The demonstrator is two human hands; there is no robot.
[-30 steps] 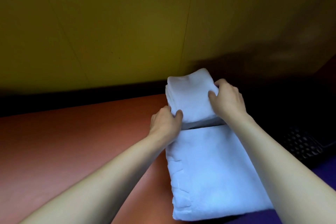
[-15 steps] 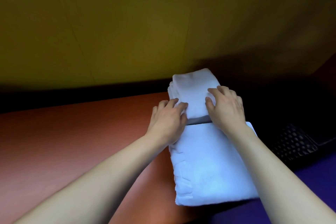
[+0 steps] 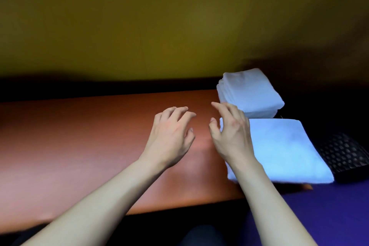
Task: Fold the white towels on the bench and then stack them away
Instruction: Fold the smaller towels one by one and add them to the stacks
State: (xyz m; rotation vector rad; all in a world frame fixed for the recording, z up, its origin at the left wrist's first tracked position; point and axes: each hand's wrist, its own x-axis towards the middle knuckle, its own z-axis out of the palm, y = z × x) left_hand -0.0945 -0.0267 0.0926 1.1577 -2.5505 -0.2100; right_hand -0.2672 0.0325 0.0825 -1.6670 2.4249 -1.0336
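A stack of folded white towels [image 3: 250,92] sits at the far right end of the reddish-brown bench [image 3: 89,132], against the wall. In front of it lies a larger folded white towel [image 3: 283,152], flat on the bench's right end. My left hand [image 3: 171,136] hovers over the bare bench with fingers loosely spread and holds nothing. My right hand [image 3: 229,132] hovers just left of the towels, fingers relaxed and empty, its wrist overlapping the near towel's left edge.
A yellow-green wall [image 3: 159,26] rises behind the bench, with a dark gap along its base. A black perforated object [image 3: 343,154] lies right of the near towel. A purple surface [image 3: 329,211] fills the lower right.
Both hands have let go of the small towel stack and pulled back to the left over the bench. The view has swung left, so the towels now sit at the right.
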